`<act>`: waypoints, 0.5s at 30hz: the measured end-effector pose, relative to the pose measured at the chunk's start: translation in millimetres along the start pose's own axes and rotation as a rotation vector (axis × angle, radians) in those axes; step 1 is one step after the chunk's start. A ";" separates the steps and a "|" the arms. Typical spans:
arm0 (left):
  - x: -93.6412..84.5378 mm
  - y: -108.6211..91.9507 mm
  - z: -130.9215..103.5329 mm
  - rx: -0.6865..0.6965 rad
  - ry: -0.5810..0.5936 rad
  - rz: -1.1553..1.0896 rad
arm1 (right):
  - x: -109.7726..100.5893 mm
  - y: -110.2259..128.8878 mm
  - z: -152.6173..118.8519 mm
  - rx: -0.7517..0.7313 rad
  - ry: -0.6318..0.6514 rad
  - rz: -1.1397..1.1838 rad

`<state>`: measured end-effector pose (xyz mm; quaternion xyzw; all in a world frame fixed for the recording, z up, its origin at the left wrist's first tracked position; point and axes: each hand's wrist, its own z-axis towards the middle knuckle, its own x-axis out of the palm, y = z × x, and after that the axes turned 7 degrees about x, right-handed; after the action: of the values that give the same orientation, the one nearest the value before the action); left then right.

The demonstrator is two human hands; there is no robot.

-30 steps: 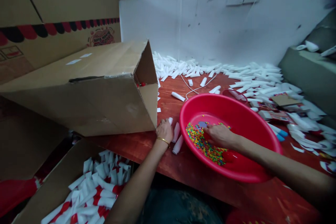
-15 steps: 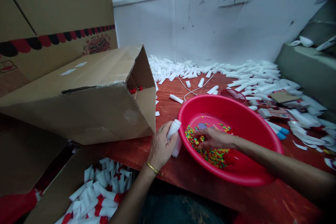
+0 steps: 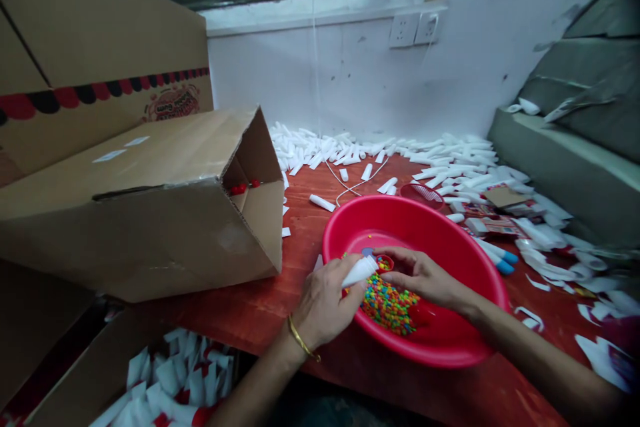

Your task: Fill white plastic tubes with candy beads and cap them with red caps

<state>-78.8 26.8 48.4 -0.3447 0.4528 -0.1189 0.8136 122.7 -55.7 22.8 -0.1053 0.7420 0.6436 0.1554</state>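
My left hand (image 3: pixel 327 300) is closed around a white plastic tube (image 3: pixel 361 271), its threaded neck pointing right over the basin. Against that neck, my right hand (image 3: pixel 425 280) pinches a small red cap (image 3: pixel 384 263) with colourful candies in it. Whether the two touch I cannot tell. Beneath both hands, small multicoloured candies (image 3: pixel 393 312) lie heaped in the red plastic basin (image 3: pixel 475 353). A clear red piece (image 3: pixel 423 315) rests among them.
To the left, a cardboard box (image 3: pixel 165 233) lies on its side with red pieces inside. Below it, a carton holds white tubes with red caps (image 3: pixel 170 380). Loose white tubes (image 3: pixel 460 157) line the wall, and a red mesh basket (image 3: pixel 423 195) sits behind the basin.
My right hand has lifted from the candies with the filled red cap. My left hand has brought the tube from beside the basin to over it, next to the cap. The view has tilted up.
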 end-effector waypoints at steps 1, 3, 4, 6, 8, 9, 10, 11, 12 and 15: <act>0.0 0.9 0.3 -0.020 -0.001 -0.007 | -1.0 -2.8 1.9 -0.007 -0.041 -0.127; 0.7 5.0 0.3 -0.081 -0.007 -0.055 | -2.2 -8.5 7.6 -0.009 -0.082 -0.489; 1.4 7.8 0.1 -0.114 -0.018 -0.093 | -1.7 -11.1 11.2 -0.007 -0.060 -0.690; 3.1 13.6 -0.4 -0.174 -0.050 -0.170 | 2.8 -15.8 18.9 -0.016 0.044 -1.022; 4.3 17.9 -0.9 -0.214 -0.072 -0.211 | 11.5 -19.4 25.4 -0.039 0.159 -1.166; 4.6 19.0 -1.2 -0.223 -0.074 -0.215 | 16.4 -20.8 27.7 -0.051 0.204 -1.185; 4.7 19.5 -1.4 -0.225 -0.073 -0.214 | 21.1 -21.7 29.1 -0.060 0.237 -1.161; 4.6 19.5 -1.7 -0.223 -0.073 -0.210 | 24.9 -22.3 29.8 -0.063 0.264 -1.108; 4.6 19.3 -1.9 -0.217 -0.075 -0.206 | 27.5 -22.5 29.8 -0.062 0.288 -1.042; 4.5 19.1 -2.7 -0.209 -0.077 -0.208 | 26.5 -22.0 28.3 -0.040 0.320 -0.821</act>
<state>-80.8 37.3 31.7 -0.4770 0.3932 -0.1414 0.7733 108.6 -29.8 -10.7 -0.4928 0.6408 0.5182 0.2793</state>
